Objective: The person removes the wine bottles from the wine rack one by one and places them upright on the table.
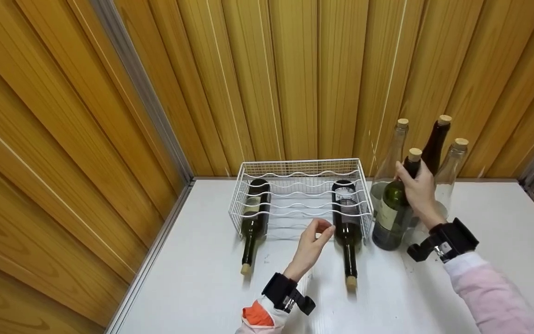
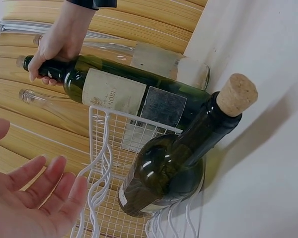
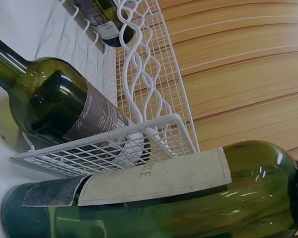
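Note:
My right hand [image 1: 419,185] grips the neck of a green wine bottle [image 1: 390,218] with a cream label, upright beside the rack's right side. My left hand [image 1: 313,243] has loosely bent fingers and holds nothing; it hovers in front of the white wire rack [image 1: 301,214], left of a dark wine bottle [image 1: 349,241]. That bottle lies in the rack's right end, its corked neck pointing to the front. Another dark wine bottle [image 1: 253,227] lies likewise at the left end. In the left wrist view, the left palm [image 2: 25,208] faces the rack with fingers spread.
Behind the gripped bottle stand a clear bottle [image 1: 394,144], a dark brown bottle [image 1: 436,139] and another clear bottle [image 1: 452,169], all corked. Wood-patterned panels [image 1: 295,93] rise behind the white table [image 1: 193,278]. A metal-edged side wall [image 1: 77,162] stands on the left.

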`<state>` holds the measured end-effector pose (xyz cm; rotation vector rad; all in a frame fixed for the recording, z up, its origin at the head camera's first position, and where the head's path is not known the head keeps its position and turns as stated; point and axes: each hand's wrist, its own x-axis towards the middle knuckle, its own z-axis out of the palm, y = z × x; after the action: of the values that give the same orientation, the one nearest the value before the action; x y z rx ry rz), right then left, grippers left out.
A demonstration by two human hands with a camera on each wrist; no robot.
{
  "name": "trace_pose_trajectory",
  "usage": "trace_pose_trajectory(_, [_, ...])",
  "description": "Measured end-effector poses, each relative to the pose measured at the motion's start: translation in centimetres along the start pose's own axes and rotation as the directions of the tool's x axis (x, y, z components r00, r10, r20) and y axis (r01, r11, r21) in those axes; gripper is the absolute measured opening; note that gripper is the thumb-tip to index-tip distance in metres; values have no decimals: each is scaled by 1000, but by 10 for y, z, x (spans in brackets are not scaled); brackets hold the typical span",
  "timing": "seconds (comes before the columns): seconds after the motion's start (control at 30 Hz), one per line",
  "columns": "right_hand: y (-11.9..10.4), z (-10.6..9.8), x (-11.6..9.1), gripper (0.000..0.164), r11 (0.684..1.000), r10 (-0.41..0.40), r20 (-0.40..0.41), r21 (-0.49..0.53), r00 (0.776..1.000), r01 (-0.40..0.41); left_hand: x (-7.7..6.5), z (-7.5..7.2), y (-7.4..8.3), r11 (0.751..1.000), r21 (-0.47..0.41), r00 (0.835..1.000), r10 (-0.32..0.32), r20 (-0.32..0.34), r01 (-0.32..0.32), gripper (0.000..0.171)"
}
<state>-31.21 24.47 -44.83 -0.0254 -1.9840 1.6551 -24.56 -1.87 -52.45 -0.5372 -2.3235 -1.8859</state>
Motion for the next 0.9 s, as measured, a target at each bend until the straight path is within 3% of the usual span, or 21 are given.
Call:
trace_pose_trajectory(0.57, [5, 1, 6, 11, 998, -24, 31, -58, 999, 26, -1, 3, 0, 1000, 22, 1000, -12, -17, 13, 15])
trace_pose_trajectory(0.67, [-6, 2, 1, 10, 998, -23, 39, -58, 999, 25, -1, 5, 0, 999, 24, 1000, -24, -21, 24, 15])
trace_pose_trajectory(0.9, [-4, -3, 3, 22, 994, -11, 71, -109, 997, 18, -2, 5, 0, 1000, -2, 1000, -27, -8, 27, 16])
